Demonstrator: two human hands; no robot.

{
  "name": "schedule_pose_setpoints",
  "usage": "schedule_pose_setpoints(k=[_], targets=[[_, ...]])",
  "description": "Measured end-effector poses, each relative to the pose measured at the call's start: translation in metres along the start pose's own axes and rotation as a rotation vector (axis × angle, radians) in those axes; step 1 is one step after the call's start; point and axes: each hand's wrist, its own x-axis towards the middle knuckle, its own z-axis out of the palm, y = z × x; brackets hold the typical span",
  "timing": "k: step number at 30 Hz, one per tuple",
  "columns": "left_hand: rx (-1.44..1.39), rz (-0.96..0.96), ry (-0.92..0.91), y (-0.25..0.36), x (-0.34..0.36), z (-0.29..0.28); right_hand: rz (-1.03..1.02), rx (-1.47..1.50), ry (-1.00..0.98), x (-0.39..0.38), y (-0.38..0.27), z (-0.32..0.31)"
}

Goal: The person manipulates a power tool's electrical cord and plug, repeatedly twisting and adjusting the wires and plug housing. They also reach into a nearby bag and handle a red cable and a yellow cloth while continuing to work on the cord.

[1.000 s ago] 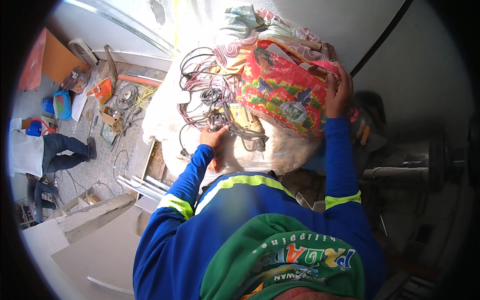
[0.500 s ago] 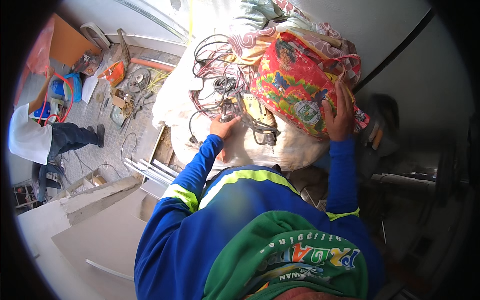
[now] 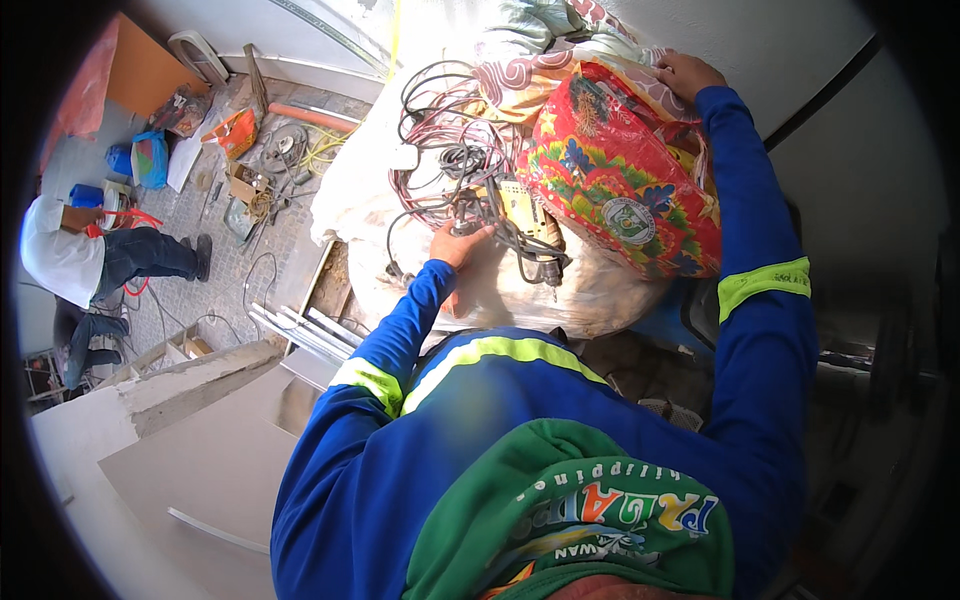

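Observation:
My left hand [image 3: 462, 246] is closed around a dark corded power tool [image 3: 465, 218], partly hidden by my fingers and loops of cable. Just right of it lies a yellow drill [image 3: 520, 207] with a bit in its chuck and black cord draped over it. Behind them is a tangle of black and reddish cables [image 3: 455, 150]. A red flowered bag [image 3: 610, 170] with a round pale emblem rests to the right. Beyond the bag, my right hand [image 3: 690, 76] reaches far out, its fingers curled on a white-and-brown patterned cloth [image 3: 640, 80]. All this sits on a large pale sack [image 3: 370, 215].
A co-worker in a white shirt [image 3: 65, 250] stands at the far left with a red hose. On the tiled floor lie an orange bag [image 3: 232, 132], a cardboard box [image 3: 247, 184] and cords. White metal profiles [image 3: 305, 335] lie left of me; a wall rises at right.
My right hand has left the side of the red bag and moved away from me to the patterned cloth. My left hand stays on the tool. The co-worker's arm has lowered with the hose.

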Motion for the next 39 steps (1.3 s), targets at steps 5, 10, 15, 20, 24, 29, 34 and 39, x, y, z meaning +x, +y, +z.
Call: schedule_pose_setpoints(k=[5,10,15,20,24,29,34,39], targets=[[-0.062,-0.038,-0.067,0.01,-0.01,-0.005,-0.179,-0.122,0.098,-0.005,-0.006,0.012],[-0.052,-0.005,-0.15,0.037,-0.034,-0.021,-0.285,-0.208,0.229,-0.021,-0.017,-0.015],[-0.076,-0.04,-0.16,0.051,-0.059,-0.044,-0.227,-0.193,0.427,-0.038,0.007,-0.045],[-0.321,-0.004,-0.217,0.063,-0.077,-0.073,-0.05,0.23,0.545,-0.09,0.026,-0.078],[-0.452,0.008,-0.18,0.088,-0.088,-0.095,-0.074,0.783,0.537,-0.171,-0.022,-0.071],[-0.409,0.122,-0.236,0.137,-0.096,-0.089,-0.041,1.762,-0.152,-0.255,-0.126,-0.033],[-0.355,0.187,-0.208,0.153,-0.088,-0.079,-0.16,1.851,-0.068,-0.273,-0.224,0.018],[-0.56,0.088,-0.303,0.131,-0.064,-0.073,0.066,1.918,-0.222,-0.291,-0.235,0.065]])
